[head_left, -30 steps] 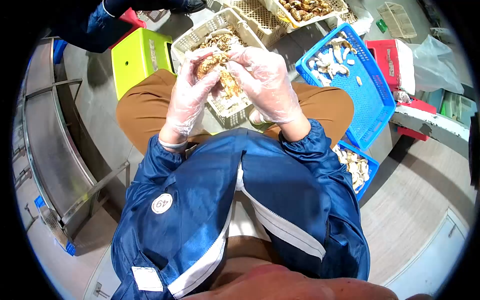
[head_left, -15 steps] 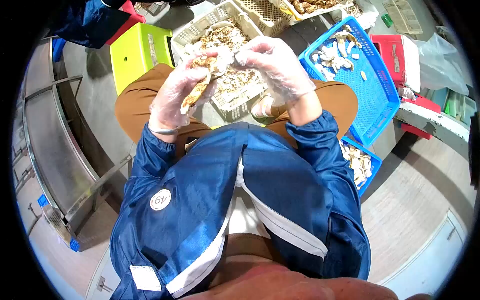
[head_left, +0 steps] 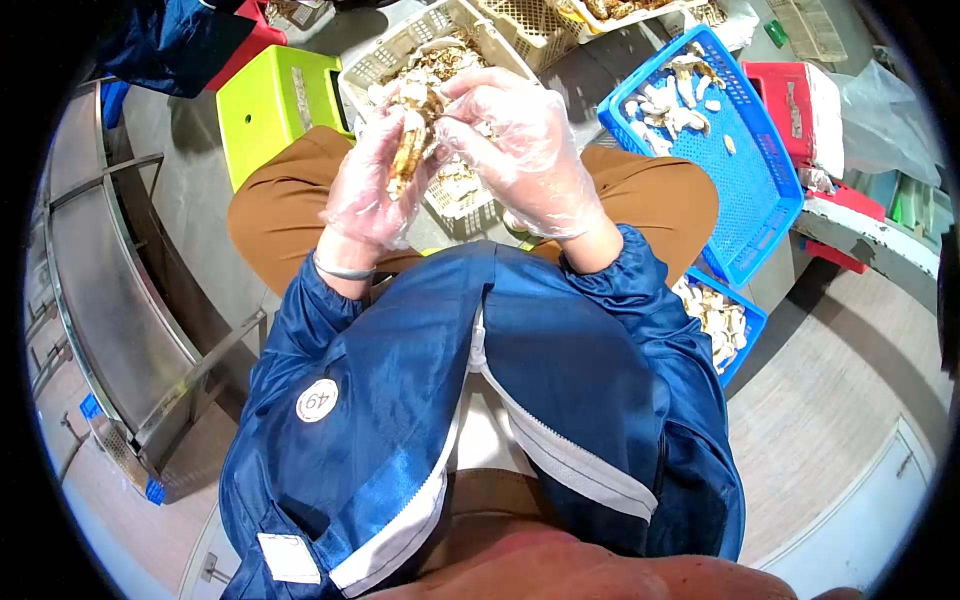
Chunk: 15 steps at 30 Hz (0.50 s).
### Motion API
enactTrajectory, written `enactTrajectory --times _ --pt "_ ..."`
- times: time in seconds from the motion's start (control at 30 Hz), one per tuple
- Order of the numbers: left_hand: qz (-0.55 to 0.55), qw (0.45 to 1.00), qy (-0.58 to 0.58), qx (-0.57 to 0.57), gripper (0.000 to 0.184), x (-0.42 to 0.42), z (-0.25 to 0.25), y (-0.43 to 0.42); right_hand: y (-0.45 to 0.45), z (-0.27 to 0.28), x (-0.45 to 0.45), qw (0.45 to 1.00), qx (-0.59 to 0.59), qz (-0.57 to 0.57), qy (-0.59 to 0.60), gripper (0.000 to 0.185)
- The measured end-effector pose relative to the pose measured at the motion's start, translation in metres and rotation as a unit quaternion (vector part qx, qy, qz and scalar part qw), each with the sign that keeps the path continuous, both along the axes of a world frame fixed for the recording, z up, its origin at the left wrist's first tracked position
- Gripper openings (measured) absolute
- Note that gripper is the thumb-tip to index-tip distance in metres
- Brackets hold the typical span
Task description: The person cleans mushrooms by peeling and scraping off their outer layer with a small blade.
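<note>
My left hand (head_left: 372,185), in a clear plastic glove, is wrapped round a long brown-and-white mushroom-like piece (head_left: 407,155) that hangs toward my lap. My right hand (head_left: 530,155), also gloved, touches the upper part of the piece with bent, pressed-together fingers; whatever lies between the fingertips is hidden. Both hands are over a cream perforated crate (head_left: 505,60), which holds many brown and white pieces (head_left: 440,62). At the right, a blue basket (head_left: 745,205) has several pale pieces (head_left: 680,112) at its far end.
A lime-green stool (head_left: 265,115) stands at the left, near a metal frame (head_left: 120,270). A smaller blue basket (head_left: 745,345) of pale pieces is beside my right knee. Red stool (head_left: 785,115) and clear bag (head_left: 880,120) lie right. Another person's dark blue sleeve (head_left: 175,45) shows upper left.
My right hand moved away from my left hand, then came back to the piece. The long piece now hangs down from my left hand, where earlier it was held up between both hands.
</note>
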State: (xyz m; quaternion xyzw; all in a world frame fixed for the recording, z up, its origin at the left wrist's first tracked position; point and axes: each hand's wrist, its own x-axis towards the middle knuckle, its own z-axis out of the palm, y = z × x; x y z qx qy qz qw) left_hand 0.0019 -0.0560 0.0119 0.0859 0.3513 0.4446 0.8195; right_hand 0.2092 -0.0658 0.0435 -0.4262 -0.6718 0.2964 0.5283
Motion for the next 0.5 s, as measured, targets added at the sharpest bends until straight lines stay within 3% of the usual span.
enactTrajectory --times 0.13,0.27,0.5 --pt "0.013 0.996 -0.055 0.071 0.043 0.012 0.001 -0.009 -0.002 -0.003 -0.004 0.998 0.031 -0.037 -0.043 0.01" --pt "0.037 0.995 0.028 0.09 0.043 0.02 -0.001 -0.012 -0.001 -0.003 -0.002 0.996 0.047 -0.038 -0.061 0.01" --pt "0.017 0.997 0.005 0.076 0.041 0.025 0.011 -0.013 -0.003 0.002 0.001 0.997 0.036 -0.036 -0.054 0.012"
